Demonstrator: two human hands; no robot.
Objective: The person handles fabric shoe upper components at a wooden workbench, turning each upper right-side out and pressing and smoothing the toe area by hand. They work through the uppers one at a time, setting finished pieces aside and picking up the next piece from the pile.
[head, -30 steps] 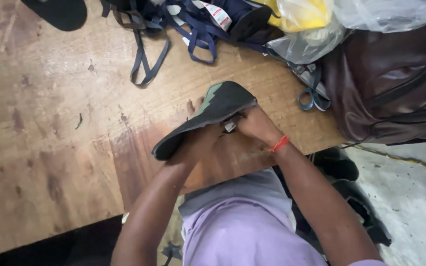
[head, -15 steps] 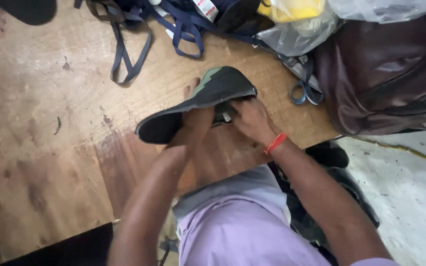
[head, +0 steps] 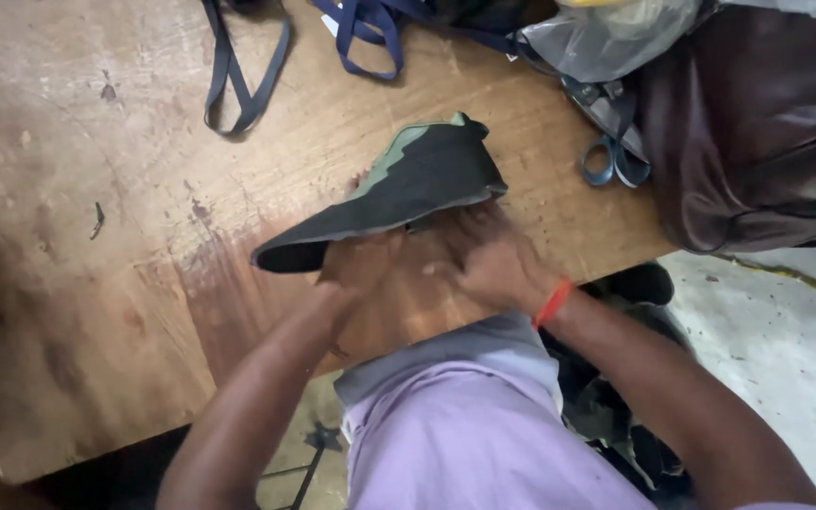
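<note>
A dark grey shoe upper (head: 399, 194) with a green edge along its top lies tilted over the near edge of the wooden table (head: 77, 236). My left hand (head: 356, 269) grips it from below near the toe end. My right hand (head: 493, 264), with a red band on the wrist, holds the underside near the heel end. Both hands are blurred by motion, and the fingers are partly hidden under the upper.
Dark blue straps (head: 238, 76) lie at the back of the table. Blue-handled scissors (head: 611, 156) rest beside a dark brown bag (head: 757, 132). A clear plastic bag (head: 606, 38) sits behind them. A pale floor (head: 786, 349) shows at the right.
The view has shifted, so the upper sits lower and more central. Both hands have kept hold of it and moved along its underside; the upper has tipped slightly.
</note>
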